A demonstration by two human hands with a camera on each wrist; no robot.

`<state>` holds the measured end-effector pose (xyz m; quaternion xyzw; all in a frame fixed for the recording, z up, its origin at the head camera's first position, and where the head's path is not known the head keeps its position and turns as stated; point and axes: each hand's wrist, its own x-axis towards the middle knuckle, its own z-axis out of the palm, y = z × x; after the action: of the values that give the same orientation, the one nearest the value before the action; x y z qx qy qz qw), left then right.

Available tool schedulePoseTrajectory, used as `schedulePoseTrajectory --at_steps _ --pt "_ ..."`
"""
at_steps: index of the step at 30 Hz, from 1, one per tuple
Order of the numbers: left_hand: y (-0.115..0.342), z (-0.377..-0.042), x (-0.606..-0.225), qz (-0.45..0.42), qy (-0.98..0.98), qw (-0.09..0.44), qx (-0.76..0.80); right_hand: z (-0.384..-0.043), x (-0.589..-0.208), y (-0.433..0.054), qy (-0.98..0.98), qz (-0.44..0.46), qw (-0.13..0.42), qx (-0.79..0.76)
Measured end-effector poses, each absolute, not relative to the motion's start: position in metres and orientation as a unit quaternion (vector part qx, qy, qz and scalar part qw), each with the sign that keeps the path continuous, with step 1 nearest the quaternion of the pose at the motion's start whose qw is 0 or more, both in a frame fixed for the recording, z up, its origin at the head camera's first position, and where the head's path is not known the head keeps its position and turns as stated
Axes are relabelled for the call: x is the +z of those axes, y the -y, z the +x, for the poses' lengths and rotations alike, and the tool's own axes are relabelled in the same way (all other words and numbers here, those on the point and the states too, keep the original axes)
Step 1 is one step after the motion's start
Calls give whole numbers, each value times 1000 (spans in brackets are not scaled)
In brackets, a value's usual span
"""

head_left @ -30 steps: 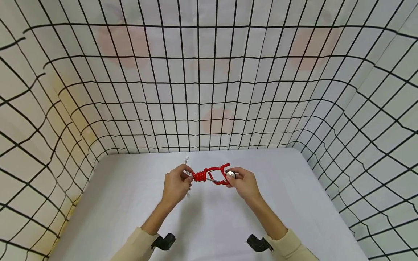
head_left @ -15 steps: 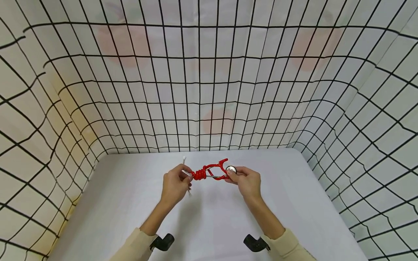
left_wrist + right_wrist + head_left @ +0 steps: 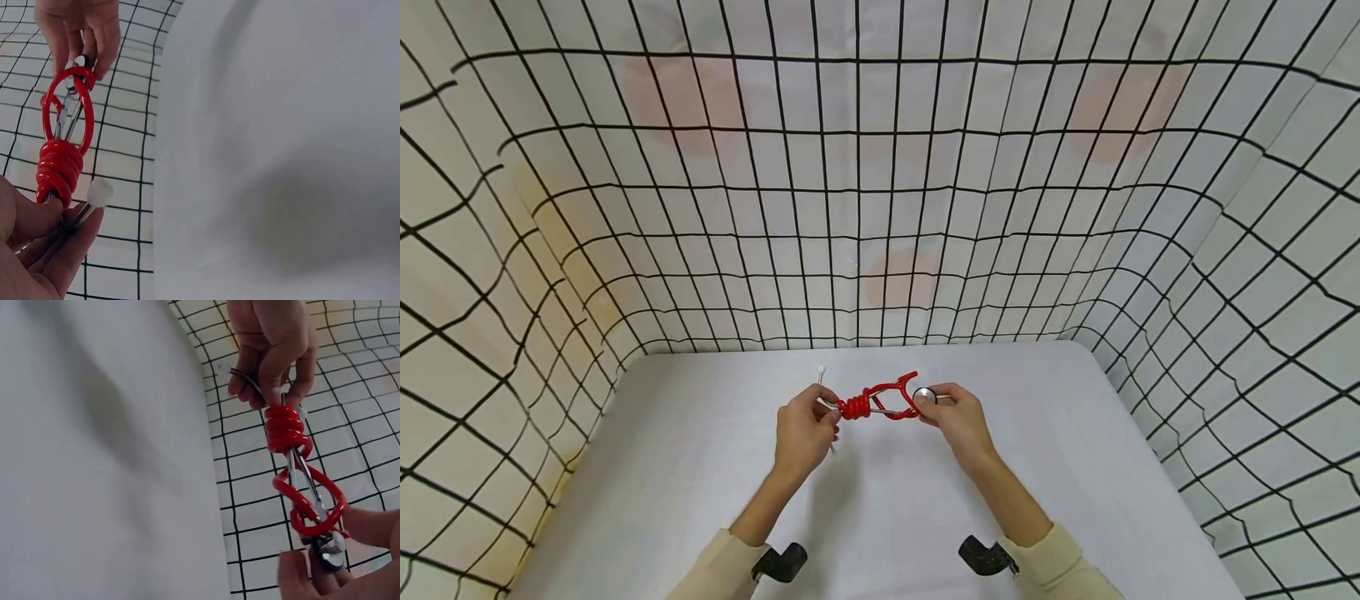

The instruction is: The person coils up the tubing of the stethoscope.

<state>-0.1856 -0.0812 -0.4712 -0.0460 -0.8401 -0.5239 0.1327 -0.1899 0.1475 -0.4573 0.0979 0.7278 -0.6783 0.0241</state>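
Observation:
A stethoscope is stretched between the two hands above the table; its red tubing (image 3: 855, 407) is wound in a tight coil around the metal ear tubes. In the head view my left hand (image 3: 803, 425) pinches the ear tubes at the left end of the coil. A white ear tip (image 3: 100, 192) sticks out past those fingers in the left wrist view. My right hand (image 3: 961, 421) holds the round silver chest piece (image 3: 925, 395) between thumb and fingers. Between coil and chest piece, the tubing forms an open red loop (image 3: 340, 499), with the metal tubes running through it in the right wrist view.
The white table (image 3: 880, 517) lies under both hands, with soft shadows on it. A black wire grid (image 3: 857, 192) rises at the back and both sides, with pale cloth behind it. Black wrist cameras (image 3: 780, 562) sit at the beige sleeves (image 3: 718, 567).
The chest piece and red loop rose slightly, then came down a little and to the left. The ear-tip end has shifted slightly left and down. Both hands keep their grip.

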Motion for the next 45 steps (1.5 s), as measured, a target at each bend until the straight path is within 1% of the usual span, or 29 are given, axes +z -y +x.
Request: schedulePoseTrajectory --at_steps 5,14,22,24,29,34,45 --pt "79 -187 -481 -41 843 123 -522 -191 -465 -148 -764 95 46 -637" --pt "75 -195 -502 -2 856 112 -504 -201 -491 -151 -781 124 59 -609" --pt "73 -209 -524 61 846 72 -524 -212 -516 -154 -806 149 67 -569" --pt "74 -212 -531 69 845 66 -526 -213 -523 -153 -813 151 65 -559" --pt "75 -216 -543 68 852 69 -515 -217 -536 -150 -821 154 47 -547" --pt "77 -219 -548 70 852 70 -515 -220 -545 -147 -822 149 23 -549" --pt "80 -220 -555 75 866 65 -490 -218 -560 -146 -829 142 8 -541"
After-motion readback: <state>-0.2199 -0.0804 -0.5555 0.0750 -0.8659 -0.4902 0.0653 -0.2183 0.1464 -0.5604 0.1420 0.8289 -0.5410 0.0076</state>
